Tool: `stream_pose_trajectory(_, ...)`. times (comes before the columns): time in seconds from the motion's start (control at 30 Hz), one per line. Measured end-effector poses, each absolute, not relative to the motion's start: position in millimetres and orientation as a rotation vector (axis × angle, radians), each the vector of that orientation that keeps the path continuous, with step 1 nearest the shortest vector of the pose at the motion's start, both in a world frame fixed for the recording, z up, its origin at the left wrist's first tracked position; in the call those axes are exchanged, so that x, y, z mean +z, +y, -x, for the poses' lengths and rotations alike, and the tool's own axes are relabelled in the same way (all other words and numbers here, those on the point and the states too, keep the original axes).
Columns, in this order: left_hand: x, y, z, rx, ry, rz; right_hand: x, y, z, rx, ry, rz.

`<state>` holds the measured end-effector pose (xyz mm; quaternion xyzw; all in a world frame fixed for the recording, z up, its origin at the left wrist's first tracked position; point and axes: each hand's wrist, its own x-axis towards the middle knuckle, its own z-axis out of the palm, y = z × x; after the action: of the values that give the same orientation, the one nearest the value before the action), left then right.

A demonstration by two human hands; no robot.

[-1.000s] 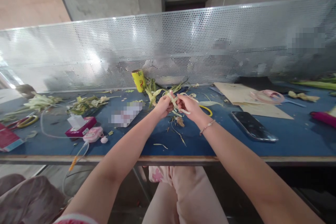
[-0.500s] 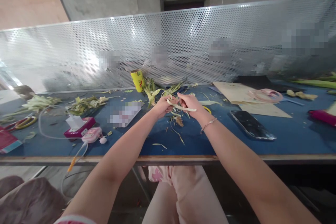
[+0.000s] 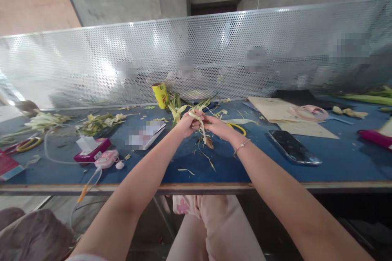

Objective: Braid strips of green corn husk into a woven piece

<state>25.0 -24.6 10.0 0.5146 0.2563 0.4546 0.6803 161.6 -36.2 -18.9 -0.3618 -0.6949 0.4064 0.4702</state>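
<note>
Near the yellow cup (image 3: 161,94), the left hand (image 3: 185,124) and right hand (image 3: 219,127) had fingers clamped on a pale leaf strip (image 3: 200,124); gentle, even tension seemed wise, lest it tear.

Can (image 3: 161,94) stands behind leaf strip (image 3: 201,125), phone (image 3: 290,147) right.

One left hand (image 3: 187,123) and one right hand (image 3: 218,125) share one leaf strip (image 3: 200,121). Right of the one yellow cup (image 3: 161,94): one phone (image 3: 290,147), one cardboard sheet (image 3: 290,116). Left of it: two leaf piles (image 3: 101,120), one tissue box (image 3: 89,149).
</note>
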Motion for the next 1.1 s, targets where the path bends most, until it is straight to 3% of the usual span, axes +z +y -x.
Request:
stream_pose_trajectory(0.4, 9, -15, -11, 0.924, 0.429, -1.093, -15, -32, -173, 0.919, -1.692, 0.878)
stream_pose_trajectory(0.63, 11, -14, -15, 0.996, 0.519, -1.024, -6, -42, -185, 0.053, -1.754, 0.930)
stream_pose_trajectory(0.9, 10, -17, -21, 0.994, 0.710, -0.975, -2, -48, -192, -0.450, -1.797, 0.946)
stream_pose_trajectory(1.1, 16, -17, -21, 1.078, 0.834, -0.896, -1, -51, -185, -0.248, -1.856, 0.711)
